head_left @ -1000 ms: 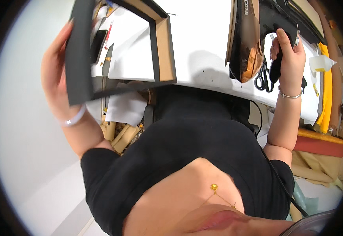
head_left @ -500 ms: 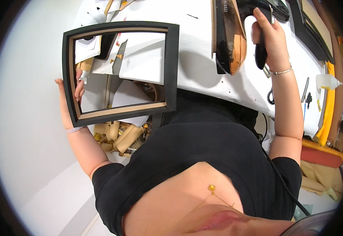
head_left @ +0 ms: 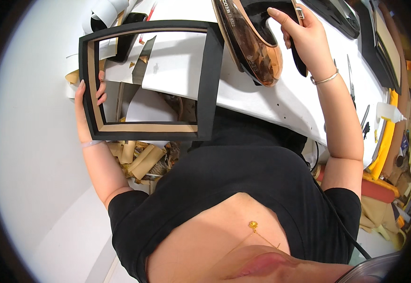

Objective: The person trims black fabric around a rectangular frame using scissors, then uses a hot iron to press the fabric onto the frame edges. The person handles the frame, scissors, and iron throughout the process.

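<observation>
My left hand (head_left: 101, 88) is closed around the left side of a black rectangular frame (head_left: 211, 85) with a tan inner edge. The frame is held up above the near edge of the white table (head_left: 290, 111), and its middle is an open gap. At the upper right, my right hand (head_left: 305, 41) grips the handle of a steam iron (head_left: 258, 54) with a brown see-through body and black parts. The iron is tilted, its body close to the frame's upper right corner. Whether the two touch, I cannot tell.
A dark phone (head_left: 131, 38) lies at the table's far left by curled white paper (head_left: 105, 12). Scissors (head_left: 351, 80) and a white bottle (head_left: 389, 112) are at the right. Below the frame are rolled tan scraps (head_left: 146, 160). A white wall (head_left: 31, 118) runs along the left.
My right hand has brought the iron left, nearer the frame. The frame has risen slightly and shifted right, turned so that more of its right outer side shows.
</observation>
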Demonstrator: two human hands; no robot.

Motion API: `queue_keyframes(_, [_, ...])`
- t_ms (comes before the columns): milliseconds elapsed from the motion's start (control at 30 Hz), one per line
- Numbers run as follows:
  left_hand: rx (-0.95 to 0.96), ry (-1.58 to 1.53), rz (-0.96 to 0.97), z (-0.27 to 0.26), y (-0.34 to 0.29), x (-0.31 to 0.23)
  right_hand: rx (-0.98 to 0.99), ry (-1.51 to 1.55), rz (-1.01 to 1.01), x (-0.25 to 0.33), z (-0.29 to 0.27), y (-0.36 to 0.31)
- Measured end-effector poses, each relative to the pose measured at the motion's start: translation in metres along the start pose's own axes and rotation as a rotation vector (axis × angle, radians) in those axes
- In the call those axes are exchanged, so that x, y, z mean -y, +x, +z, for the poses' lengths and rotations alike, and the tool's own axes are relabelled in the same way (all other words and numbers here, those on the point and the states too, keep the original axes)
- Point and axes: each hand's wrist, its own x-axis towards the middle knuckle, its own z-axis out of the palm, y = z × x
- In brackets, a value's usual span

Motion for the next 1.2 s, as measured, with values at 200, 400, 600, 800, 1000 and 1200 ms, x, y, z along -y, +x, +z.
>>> queue_keyframes(200, [0.118, -0.144, -0.013, -0.014, 0.008, 0.010, -0.048, -0.316, -0.226, 0.021, 0.014, -0.008])
queue_keyframes(400, [0.082, -0.135, -0.066, -0.024, 0.007, 0.016, -0.010, -0.747, -0.180, 0.080, 0.047, -0.017])
queue_keyframes(600, [0.204, -0.059, -0.022, -0.015, 0.023, 0.002, -0.039, -1.014, -0.397, 0.095, 0.063, -0.019])
queue_keyframes(800, [0.171, -0.063, -0.047, -0.019, 0.008, -0.006, -0.061, -1.003, -0.605, 0.079, 0.069, 0.006])
queue_keyframes(1000, [0.049, -0.191, -0.149, 0.003, -0.009, 0.027, -0.130, -0.539, -0.394, 0.105, 0.020, -0.044])
queue_keyframes(1200, [0.081, -0.380, -0.169, 0.063, -0.038, 0.077, -0.121, -0.847, -0.266, 0.097, -0.035, -0.062])
